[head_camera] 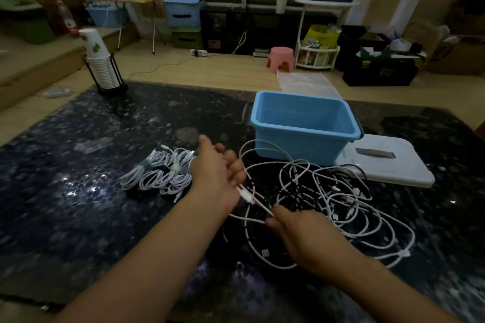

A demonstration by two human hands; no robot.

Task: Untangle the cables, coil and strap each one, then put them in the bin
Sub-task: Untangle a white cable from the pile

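A tangle of white and black cables (338, 199) sprawls on the dark table in front of the blue bin (304, 126), which stands empty. My right hand (309, 238) pinches a white cable (258, 204) near its plug end. That same cable runs up into my left hand (219, 173), whose curled fingers hold it above the table. To the left of that hand lie several coiled, strapped white cables (160, 170).
The bin's white lid (388, 162) lies flat to the right of the bin. A stack of paper cups in a black holder (102, 65) stands at the table's far left corner. Boxes, a pink stool and shelves fill the floor beyond.
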